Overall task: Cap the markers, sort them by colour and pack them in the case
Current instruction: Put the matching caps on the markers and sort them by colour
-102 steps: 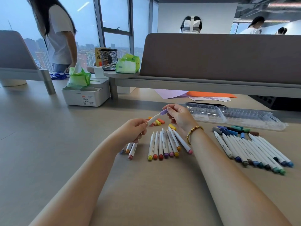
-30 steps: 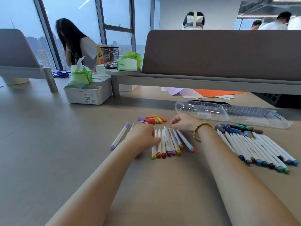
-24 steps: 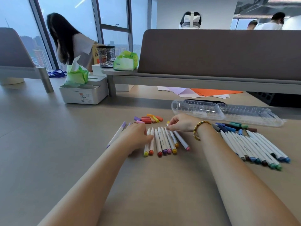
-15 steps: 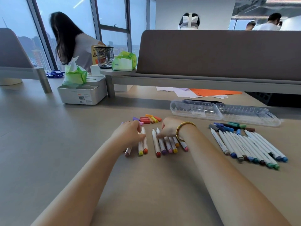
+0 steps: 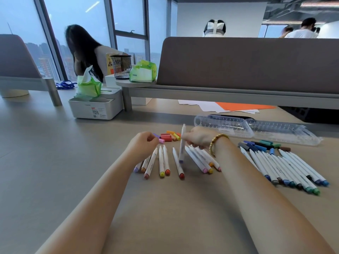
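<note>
A row of white markers with warm-coloured ends (image 5: pixel 161 162) lies uncapped on the table in front of me. My right hand (image 5: pixel 198 137) grips one white marker (image 5: pixel 182 142) almost upright, its purple end down near the row. My left hand (image 5: pixel 144 143) pinches a purple cap (image 5: pixel 156 136) at the edge of a small heap of red, orange and yellow caps (image 5: pixel 170 137); a pink cap (image 5: pixel 161 141) lies just below its fingertips. To the right lie a row of blue and green markers (image 5: pixel 286 167) and their dark caps (image 5: pixel 260 145). The clear plastic case (image 5: pixel 256 129) lies open behind them.
A white organiser box (image 5: pixel 95 109) with a green tissue pack stands at the back left. A grey desk divider (image 5: pixel 247 63) runs across the back, with orange and white paper (image 5: pixel 244 106) under it. Another person stands by the window at the left.
My right hand has lifted one marker out of the row and stood it up. My left hand has left the markers and moved up to the caps.
</note>
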{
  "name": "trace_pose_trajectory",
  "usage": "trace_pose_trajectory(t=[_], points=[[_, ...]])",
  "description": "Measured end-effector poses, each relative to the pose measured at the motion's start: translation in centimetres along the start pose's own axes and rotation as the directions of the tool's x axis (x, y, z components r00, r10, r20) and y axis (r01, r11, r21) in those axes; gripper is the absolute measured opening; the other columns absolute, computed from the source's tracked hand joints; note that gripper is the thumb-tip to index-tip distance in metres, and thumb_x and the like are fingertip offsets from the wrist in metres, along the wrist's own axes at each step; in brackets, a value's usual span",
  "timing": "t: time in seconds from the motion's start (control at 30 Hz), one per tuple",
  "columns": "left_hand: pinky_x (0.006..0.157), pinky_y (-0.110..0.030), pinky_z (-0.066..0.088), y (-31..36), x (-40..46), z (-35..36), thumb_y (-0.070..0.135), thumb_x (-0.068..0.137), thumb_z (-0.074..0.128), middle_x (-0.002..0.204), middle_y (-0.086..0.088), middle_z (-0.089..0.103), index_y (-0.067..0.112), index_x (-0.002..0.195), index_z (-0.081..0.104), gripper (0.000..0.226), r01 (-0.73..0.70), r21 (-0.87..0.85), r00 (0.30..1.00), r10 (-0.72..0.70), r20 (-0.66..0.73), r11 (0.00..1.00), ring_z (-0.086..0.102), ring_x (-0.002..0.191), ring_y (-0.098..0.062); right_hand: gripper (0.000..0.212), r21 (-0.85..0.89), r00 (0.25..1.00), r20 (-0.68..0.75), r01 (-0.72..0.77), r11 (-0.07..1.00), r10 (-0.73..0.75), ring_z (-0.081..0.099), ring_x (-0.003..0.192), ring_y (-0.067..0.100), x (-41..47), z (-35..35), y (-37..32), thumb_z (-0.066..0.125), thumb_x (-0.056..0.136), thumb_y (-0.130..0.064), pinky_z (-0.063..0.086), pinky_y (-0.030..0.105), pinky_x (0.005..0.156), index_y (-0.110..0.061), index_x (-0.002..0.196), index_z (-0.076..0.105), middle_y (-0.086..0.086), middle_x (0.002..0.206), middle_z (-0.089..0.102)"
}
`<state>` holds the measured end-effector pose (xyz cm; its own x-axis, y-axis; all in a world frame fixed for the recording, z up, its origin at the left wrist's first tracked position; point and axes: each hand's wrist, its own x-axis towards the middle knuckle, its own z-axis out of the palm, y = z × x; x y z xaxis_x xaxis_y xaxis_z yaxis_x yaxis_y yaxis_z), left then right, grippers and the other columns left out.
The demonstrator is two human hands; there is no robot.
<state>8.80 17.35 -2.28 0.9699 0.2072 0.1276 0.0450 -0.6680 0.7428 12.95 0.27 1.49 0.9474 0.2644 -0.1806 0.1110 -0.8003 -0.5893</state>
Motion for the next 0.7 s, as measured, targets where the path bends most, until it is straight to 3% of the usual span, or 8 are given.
trace_pose_trajectory(t=[0.07, 0.13, 0.27, 0.37, 0.47, 0.57, 0.63, 0.7], points=[[0.055, -0.023, 0.034, 0.3, -0.2, -0.1, 0.021, 0.095, 0.046, 0.074, -0.005, 0.053, 0.01, 0.095, 0.062, 0.019, -0.009, -0.052, 1.0, 0.01, 0.022, 0.999, 0.041, 0.06, -0.012, 0.025, 0.282, 1.0, -0.004, 0.008, 0.959, -0.007, 0.038, 0.057, 0.011, 0.3, -0.1, 0.1, 0.048, 0.093, -0.024, 0.03, 0.021, 0.051, -0.01, 0.074, 0.059, 0.001, 0.067, 0.048], [0.054, -0.022, 0.033, 0.5, -0.3, -0.1, 0.026, 0.097, 0.044, 0.072, -0.003, 0.054, 0.009, 0.096, 0.065, 0.026, -0.041, -0.063, 0.997, 0.045, 0.068, 0.997, 0.04, 0.057, -0.01, 0.024, 0.447, 1.0, -0.006, 0.009, 0.894, -0.007, 0.038, 0.056, 0.01, 0.6, 0.2, -0.1, 0.049, 0.093, -0.02, 0.028, 0.019, 0.048, -0.01, 0.075, 0.06, 0.002, 0.067, 0.051], [0.062, -0.022, 0.041, 0.7, -0.5, -0.1, 0.036, 0.096, 0.046, 0.073, 0.004, 0.061, 0.012, 0.093, 0.066, 0.032, -0.072, -0.069, 0.985, 0.082, 0.152, 0.995, 0.051, 0.066, -0.012, 0.021, 0.548, 1.0, -0.01, 0.014, 0.836, -0.01, 0.041, 0.058, 0.01, 1.3, 1.6, -1.1, 0.051, 0.093, -0.019, 0.03, 0.019, 0.046, -0.012, 0.077, 0.06, 0.008, 0.079, 0.053], [0.066, -0.019, 0.043, 0.4, -0.2, -0.3, 0.033, 0.096, 0.048, 0.08, 0.003, 0.066, 0.012, 0.096, 0.067, 0.029, -0.049, -0.078, 0.989, 0.059, 0.135, 0.996, 0.053, 0.069, -0.008, 0.015, 0.578, 0.999, -0.015, 0.039, 0.815, -0.037, 0.044, 0.064, 0.011, 1.6, 2.6, -1.8, 0.054, 0.094, -0.021, 0.033, 0.02, 0.05, -0.009, 0.093, 0.063, 0.006, 0.082, 0.058], [0.059, -0.017, 0.041, -0.6, 0.9, -1.2, 0.021, 0.098, 0.045, 0.078, 0.003, 0.063, 0.008, 0.101, 0.062, 0.022, 0.053, -0.139, 0.998, -0.046, 0.053, 0.989, 0.05, 0.064, -0.007, 0.028, 0.468, 0.991, -0.133, 0.095, 0.879, -0.036, 0.05, 0.075, 0.013, 2.3, 3.0, -1.9, 0.052, 0.095, -0.026, 0.036, 0.019, 0.059, -0.005, 0.112, 0.06, 0.003, 0.087, 0.06], [0.065, -0.026, 0.043, -2.1, 2.3, -2.6, 0.019, 0.098, 0.042, 0.075, 0.002, 0.061, 0.008, 0.102, 0.058, 0.02, 0.129, -0.204, 0.988, -0.144, -0.058, 0.97, 0.05, 0.064, -0.009, 0.024, 0.275, 0.95, -0.305, 0.157, 0.949, -0.069, 0.057, 0.099, 0.021, 4.1, 3.7, -2.1, 0.052, 0.095, -0.019, 0.047, 0.023, 0.076, -0.006, 0.113, 0.061, 0.009, 0.107, 0.062], [0.068, -0.027, 0.04, -3.2, 3.0, -2.9, 0.02, 0.097, 0.041, 0.073, 0.002, 0.059, 0.01, 0.099, 0.057, 0.019, 0.156, -0.209, 0.975, -0.185, -0.125, 0.965, 0.047, 0.063, -0.01, 0.022, 0.1, 0.921, -0.377, 0.144, 0.984, -0.097, 0.055, 0.108, 0.025, 5.4, 4.8, -2.6, 0.052, 0.095, -0.02, 0.049, 0.031, 0.088, -0.01, 0.11, 0.064, 0.009, 0.113, 0.063], [0.059, -0.027, 0.038, -4.3, 3.2, -2.9, 0.022, 0.096, 0.041, 0.074, 0.0, 0.057, 0.01, 0.095, 0.056, 0.019, 0.164, -0.223, 0.954, -0.212, -0.212, 0.961, 0.045, 0.06, -0.012, 0.025, -0.146, 0.901, -0.402, 0.112, 0.983, -0.162, 0.05, 0.11, 0.026, 6.3, 5.8, -3.2, 0.053, 0.093, -0.026, 0.045, 0.032, 0.085, -0.015, 0.112, 0.065, 0.008, 0.116, 0.061]])
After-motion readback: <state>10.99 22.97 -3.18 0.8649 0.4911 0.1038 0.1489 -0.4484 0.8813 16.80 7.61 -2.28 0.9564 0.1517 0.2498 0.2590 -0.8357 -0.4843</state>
